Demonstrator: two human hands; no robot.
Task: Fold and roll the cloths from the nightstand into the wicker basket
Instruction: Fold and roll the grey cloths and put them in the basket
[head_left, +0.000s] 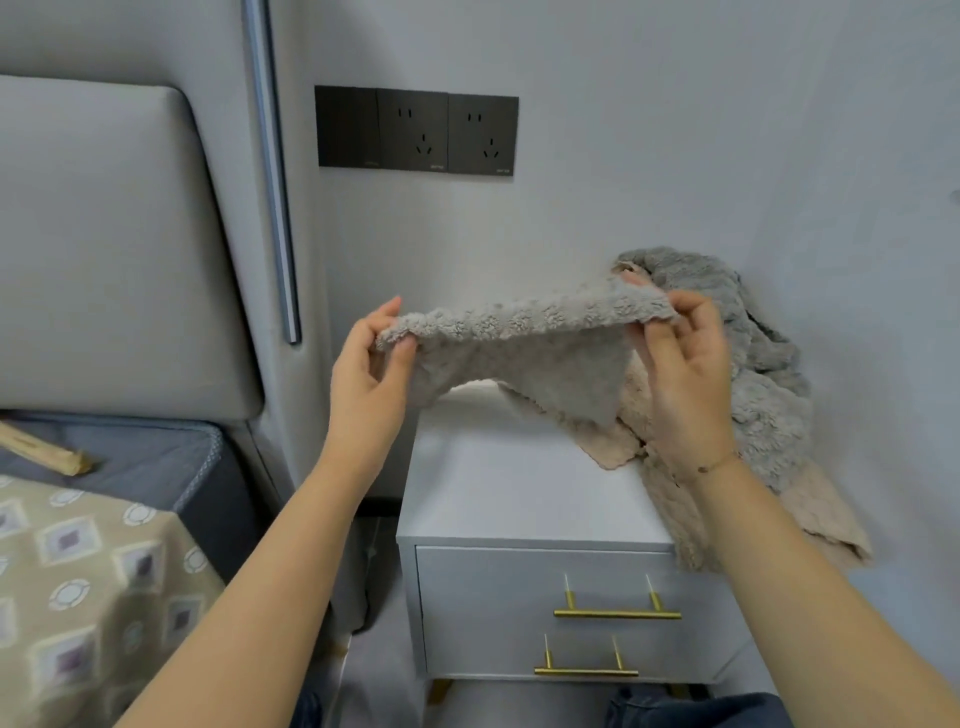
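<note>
Surface: white nightstand (498, 488), cloth pile (769, 364) far right.
Grip: grey cloth (519, 343) pinched by left hand (371, 374) and right hand (680, 374).
Risk: pile could be dragged off if snagged.

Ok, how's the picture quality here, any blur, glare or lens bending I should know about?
Head view: light is soft and even, no glare; the held cloth casts a faint shadow on the nightstand top. Wide-angle bending curves the metal strip by the headboard and stretches both forearms. Overall slightly soft; the left hand and right hand stay readable, cloth pile smeared.
</note>
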